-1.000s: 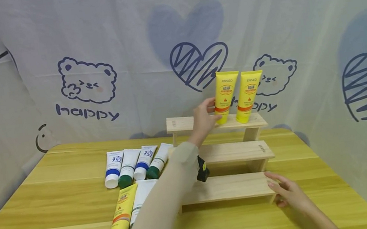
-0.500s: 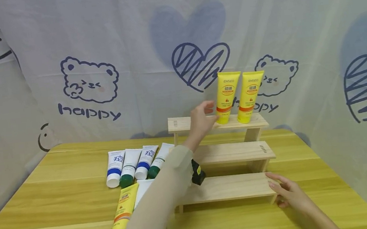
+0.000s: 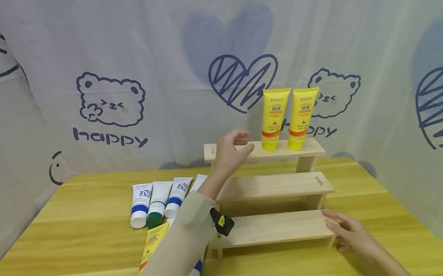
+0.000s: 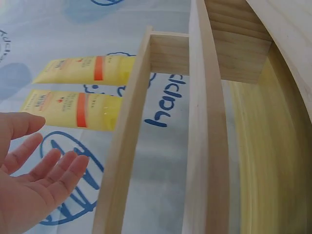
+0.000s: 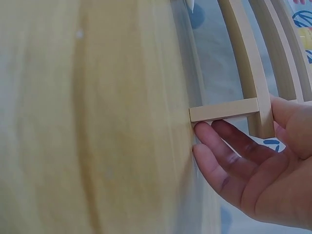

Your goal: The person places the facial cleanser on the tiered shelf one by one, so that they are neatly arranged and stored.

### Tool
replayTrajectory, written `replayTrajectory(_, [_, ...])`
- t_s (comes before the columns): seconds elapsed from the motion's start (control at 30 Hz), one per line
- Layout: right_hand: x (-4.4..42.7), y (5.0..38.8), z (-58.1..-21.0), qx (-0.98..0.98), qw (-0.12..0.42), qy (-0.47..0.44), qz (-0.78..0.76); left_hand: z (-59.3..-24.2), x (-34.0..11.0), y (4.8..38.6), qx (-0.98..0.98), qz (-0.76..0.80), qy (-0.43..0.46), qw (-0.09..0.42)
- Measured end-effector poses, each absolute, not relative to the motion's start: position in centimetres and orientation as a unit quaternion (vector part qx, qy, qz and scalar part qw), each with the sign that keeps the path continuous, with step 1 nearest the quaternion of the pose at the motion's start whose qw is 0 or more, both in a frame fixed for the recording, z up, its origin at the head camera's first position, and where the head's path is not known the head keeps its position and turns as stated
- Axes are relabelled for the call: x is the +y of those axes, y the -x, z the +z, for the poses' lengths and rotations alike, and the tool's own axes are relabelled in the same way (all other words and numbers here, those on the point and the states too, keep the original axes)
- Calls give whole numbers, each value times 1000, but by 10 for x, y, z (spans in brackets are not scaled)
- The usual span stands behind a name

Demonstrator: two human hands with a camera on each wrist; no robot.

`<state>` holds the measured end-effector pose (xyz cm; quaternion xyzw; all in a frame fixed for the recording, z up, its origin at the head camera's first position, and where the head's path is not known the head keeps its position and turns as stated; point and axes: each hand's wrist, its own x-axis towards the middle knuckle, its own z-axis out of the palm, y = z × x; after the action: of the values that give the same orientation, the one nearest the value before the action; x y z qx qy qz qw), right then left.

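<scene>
Two yellow squeeze tubes, a left one (image 3: 275,120) and a right one (image 3: 303,120), stand upright side by side on the top step of a three-step wooden shelf (image 3: 273,230). My left hand (image 3: 229,153) hovers at the left part of that top step, apart from the tubes. Its fingers are loosely bent and hold nothing, as the left wrist view shows. At the bottom step's right end, my right hand (image 3: 351,234) holds the shelf. In the right wrist view its thumb lies by the board and its fingertips (image 5: 202,131) touch the side leg (image 5: 224,109).
Left of the shelf, several white tubes (image 3: 141,206) with blue bands or green caps lie in a row on the wooden table (image 3: 74,246). Nearer lie a yellow tube (image 3: 153,243) and a white tube (image 3: 193,273), partly behind my left arm. A printed cloth (image 3: 164,35) hangs behind.
My left hand has let go of the left standing yellow tube and drawn away to the left. That tube stays upright. My right hand keeps its place on the shelf.
</scene>
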<state>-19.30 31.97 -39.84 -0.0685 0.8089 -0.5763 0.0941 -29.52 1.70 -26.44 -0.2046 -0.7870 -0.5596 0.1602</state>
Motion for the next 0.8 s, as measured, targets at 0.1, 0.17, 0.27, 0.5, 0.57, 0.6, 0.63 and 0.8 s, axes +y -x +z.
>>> replayTrajectory(0.1, [320,192,-398,815,95,69,-567,-268,9,288,-782,-564,215,158])
replayTrajectory(0.17, [319,192,-398,816,98,66,-566,-270,4,285,-775,-570,221,160])
replayTrajectory(0.27, [319,192,-396,816,103,57,-567,-273,-3,280,-766,-583,221,158])
replayTrajectory(0.5, [316,192,-392,828,96,45,-551,-284,-23,269,-765,-592,209,141])
replayTrajectory(0.57, [315,191,-392,830,92,40,-549,-287,-27,265,-765,-595,201,143])
replayTrajectory(0.6, [315,191,-392,829,91,37,-550,-288,-30,263,-765,-596,195,146])
replayTrajectory(0.63, [314,191,-392,829,89,36,-551,-290,-32,261,-765,-598,189,148])
replayTrajectory(0.8, [313,190,-393,827,84,26,-555,-297,-43,252,-760,-609,171,147])
